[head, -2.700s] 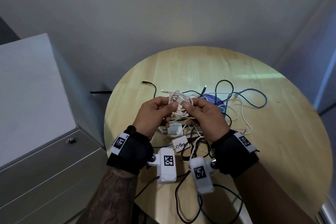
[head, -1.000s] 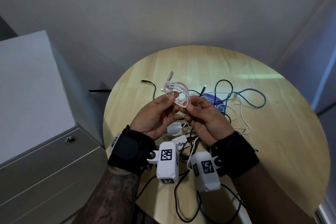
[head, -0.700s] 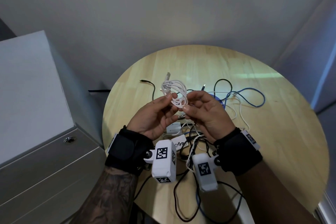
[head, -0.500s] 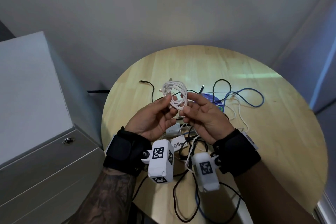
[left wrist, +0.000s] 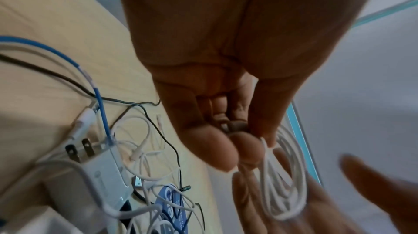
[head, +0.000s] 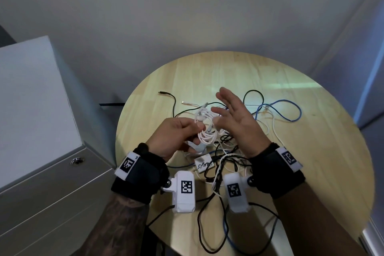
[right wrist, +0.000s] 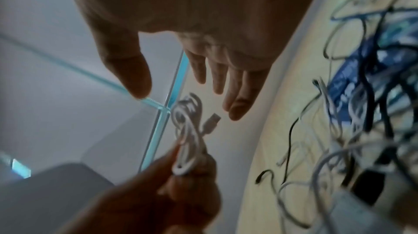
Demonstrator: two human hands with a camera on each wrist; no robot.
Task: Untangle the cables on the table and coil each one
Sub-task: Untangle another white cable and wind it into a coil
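A small coil of white cable (head: 204, 131) hangs above the round wooden table (head: 315, 151), and my left hand (head: 192, 131) pinches it between thumb and fingers. In the left wrist view the white coil (left wrist: 282, 175) dangles from those fingertips. My right hand (head: 226, 110) is just to the right of the coil, palm up, fingers spread, holding nothing. The right wrist view shows the coil (right wrist: 187, 139) with its USB plug (right wrist: 211, 121) sticking out near my straight right fingers (right wrist: 237, 98). A tangle of black, white and blue cables (head: 226, 160) lies beneath both hands.
A blue cable (head: 291, 108) loops out toward the back right and a black cable end (head: 166, 93) lies at the back left. A white plug charger (left wrist: 97, 166) sits inside the tangle. A grey cabinet (head: 31, 110) stands left of the table.
My right hand has let go of the white coil and opened, drawing away to the right. My left hand keeps the coil and has turned it lower, toward the table.
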